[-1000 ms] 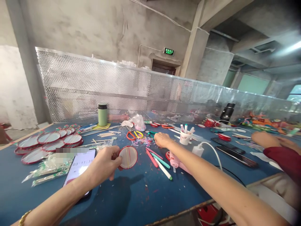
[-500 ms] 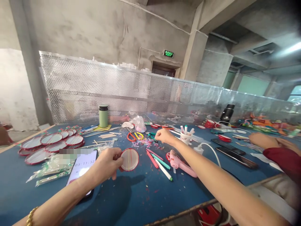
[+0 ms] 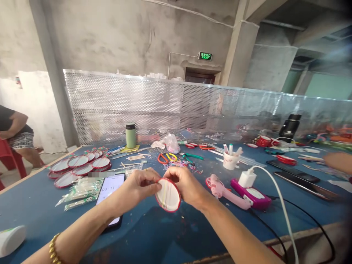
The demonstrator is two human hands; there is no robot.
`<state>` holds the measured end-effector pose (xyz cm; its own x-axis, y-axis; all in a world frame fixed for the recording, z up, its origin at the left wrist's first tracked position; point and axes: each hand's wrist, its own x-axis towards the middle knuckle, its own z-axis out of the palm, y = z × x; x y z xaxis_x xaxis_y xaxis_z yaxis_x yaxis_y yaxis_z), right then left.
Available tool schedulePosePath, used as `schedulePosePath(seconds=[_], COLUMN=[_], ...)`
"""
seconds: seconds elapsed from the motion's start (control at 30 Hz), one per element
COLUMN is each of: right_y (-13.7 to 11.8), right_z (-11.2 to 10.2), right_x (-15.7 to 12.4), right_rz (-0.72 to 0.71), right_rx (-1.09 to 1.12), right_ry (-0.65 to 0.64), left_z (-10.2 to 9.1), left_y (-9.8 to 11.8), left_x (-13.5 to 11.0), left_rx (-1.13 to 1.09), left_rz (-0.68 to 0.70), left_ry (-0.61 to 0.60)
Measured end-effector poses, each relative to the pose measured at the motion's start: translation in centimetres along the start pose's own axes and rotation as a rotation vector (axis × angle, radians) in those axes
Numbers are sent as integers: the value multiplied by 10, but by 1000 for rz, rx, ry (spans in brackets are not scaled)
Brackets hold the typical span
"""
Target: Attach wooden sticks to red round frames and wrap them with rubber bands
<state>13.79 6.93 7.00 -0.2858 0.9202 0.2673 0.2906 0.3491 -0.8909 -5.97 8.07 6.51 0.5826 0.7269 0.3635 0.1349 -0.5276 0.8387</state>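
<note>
In front of me, my left hand [image 3: 143, 187] grips a small round disc [image 3: 167, 196] with a red rim and a pale face, thumb on its left edge. Thin yellow and pinkish strands run across the face. My right hand [image 3: 187, 183] is closed at the disc's upper right edge, its fingertips partly hidden behind the rim. The disc is tilted above the table. Just beyond the hands lies a loose pile of tiny coloured bands [image 3: 189, 164]. Pliers with green handles [image 3: 194, 156] and orange-and-yellow-handled tools [image 3: 167, 158] lie behind that pile.
Similar red-rimmed discs [image 3: 82, 169] are stacked at left, near plastic packets [image 3: 82, 194] and a phone [image 3: 111, 187]. At right are a pink glue gun [image 3: 228, 194], a purple power strip [image 3: 254, 196] with cables, and a cup of pens [image 3: 230, 161]. A green bottle [image 3: 131, 135] stands behind.
My right hand has come back from the pile of bands to the disc. The disc is turned and more strands show on its face. The view has swung left.
</note>
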Motion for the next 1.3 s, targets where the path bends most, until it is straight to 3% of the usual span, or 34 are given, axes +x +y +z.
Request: schedulePosePath(seconds=[0.17,0.43,0.5,0.57,0.63,0.7,0.83,0.93,1.07,1.17,1.3], right_y=[9,26,25,22,18,13,5,3,9,13,9], right_z=[1,9,11,11,9,7,4,2,1,-2,-13], right_x=[-7,-15,-13,-11,-8,-7,-11,-16,-20,-22,-25], right_rz=[137,129,187,199,136,53,-79,-122,-20,41,93], right_rx=[222,500,545,607,699,813,1061,1101,848,600,434], right_ry=[-57,-171,-95,70,214,251,59,-150,-373,-422,-515], left_z=[-3,12,13,13,11,9,5,2,3,6,8], left_y=[-2,12,13,14,15,15,16,19,26,29,25], left_x=[0,-3,-5,-6,-6,-6,-5,-5,-6,-8,-6], left_rx=[33,-405,-481,-524,-540,-546,-573,-599,-617,-590,-563], left_rz=[-43,-137,-148,-149,-144,-140,-164,-201,-239,-287,-307], left_ry=[-24,-71,-107,-121,-106,-101,-127,-109,-133,-119,-127])
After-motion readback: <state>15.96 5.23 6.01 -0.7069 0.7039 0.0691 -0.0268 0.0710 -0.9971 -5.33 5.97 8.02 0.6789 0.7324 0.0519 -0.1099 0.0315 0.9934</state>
